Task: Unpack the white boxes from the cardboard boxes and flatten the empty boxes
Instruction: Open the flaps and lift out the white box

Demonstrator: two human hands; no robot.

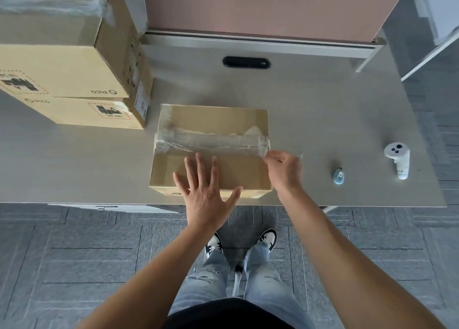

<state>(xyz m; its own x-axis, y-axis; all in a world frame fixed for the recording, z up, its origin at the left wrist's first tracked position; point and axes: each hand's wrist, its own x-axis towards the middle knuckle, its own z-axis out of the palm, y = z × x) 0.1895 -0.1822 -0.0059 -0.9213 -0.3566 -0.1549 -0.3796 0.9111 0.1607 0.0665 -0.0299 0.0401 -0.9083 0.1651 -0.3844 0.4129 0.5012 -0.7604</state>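
On desk (310, 110): three cardboard boxes (211, 152), two hands (206, 192).

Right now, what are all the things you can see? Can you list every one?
Sealed brown cardboard box: one, brown, near desk edge, in front of the person.
Clear packing tape strip: one, see-through, across that box's top.
Stacked brown cardboard boxes: at least two, brown, far left of desk.
Grey desk: one, pale grey.
White game controller: one, white, right side of desk.
Small blue oval gadget: one, blue, left of the controller.
Pink divider panel: one, pink, behind the desk.
Left hand: flat on the box top.
Right hand: pinching the tape's right end.
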